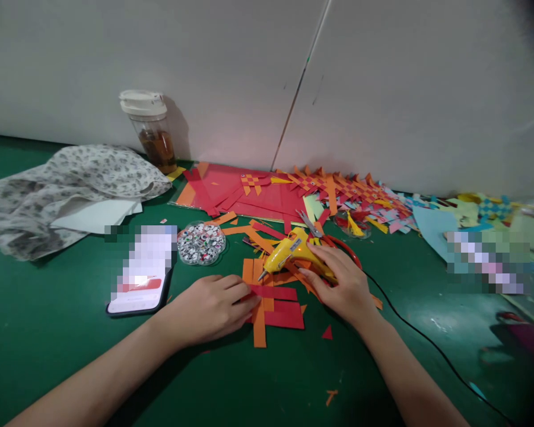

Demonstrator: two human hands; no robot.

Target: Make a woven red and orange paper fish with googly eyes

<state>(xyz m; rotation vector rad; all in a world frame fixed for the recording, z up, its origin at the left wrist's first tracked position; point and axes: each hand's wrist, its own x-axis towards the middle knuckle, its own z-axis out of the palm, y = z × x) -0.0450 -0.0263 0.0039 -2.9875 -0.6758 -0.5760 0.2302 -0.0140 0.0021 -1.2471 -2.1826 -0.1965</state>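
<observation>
My left hand point(218, 305) presses its bent fingers on the left side of a small weave of red and orange paper strips point(282, 314) lying on the table. Its fingertips partly cover the strips. My right hand point(342, 281) has its fingers at the handle of a yellow hot glue gun point(296, 252). The gun's metal nozzle points down and left, close over the upper orange strips. Behind the gun, scissors point(345, 246) with red handles lie partly hidden, among loose orange strips point(260, 239).
A phone point(140, 273) and a clear dish of googly eyes point(201, 243) lie to the left. Farther back are a patterned cloth point(98, 172), a lidded cup point(153, 133), red sheets point(249, 193) and woven paper pieces point(338, 187). A black cord point(420, 335) runs right.
</observation>
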